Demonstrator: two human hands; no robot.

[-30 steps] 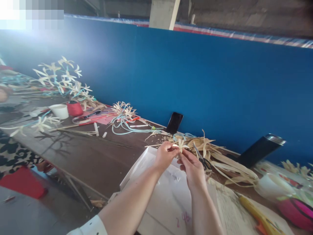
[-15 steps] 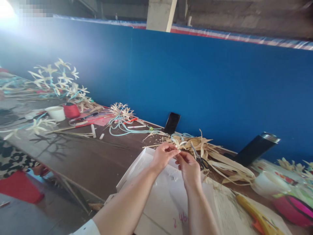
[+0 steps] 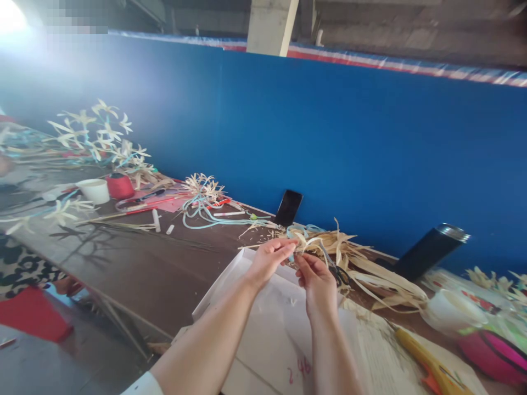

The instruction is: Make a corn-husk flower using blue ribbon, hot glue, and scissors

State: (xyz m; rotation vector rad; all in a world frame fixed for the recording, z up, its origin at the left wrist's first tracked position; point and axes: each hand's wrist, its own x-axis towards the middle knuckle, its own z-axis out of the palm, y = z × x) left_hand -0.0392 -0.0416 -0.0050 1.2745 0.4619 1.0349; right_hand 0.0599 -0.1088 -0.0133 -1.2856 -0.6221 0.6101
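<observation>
Both of my hands meet over the far edge of a white box [image 3: 263, 323]. My left hand [image 3: 269, 257] pinches a small pale straw flower [image 3: 302, 243] with its fingertips. My right hand [image 3: 316, 280] is curled just below it, fingers closed on the flower's base. A pile of dried straw strips [image 3: 362, 263] lies right behind the hands, with black-handled scissors [image 3: 340, 272] on it.
A long brown table [image 3: 135, 263] runs along a blue wall. On it stand a black phone [image 3: 288, 207], a black flask [image 3: 428, 251], a white cup [image 3: 94, 190], a red spool [image 3: 120, 185], finished straw flowers [image 3: 99, 134], light blue ribbon [image 3: 206, 216], a yellow tool [image 3: 428, 362] and a pink bowl [image 3: 498, 356].
The hands have stayed together on the flower; the left fingers have stretched out further over it, and the view has shifted slightly.
</observation>
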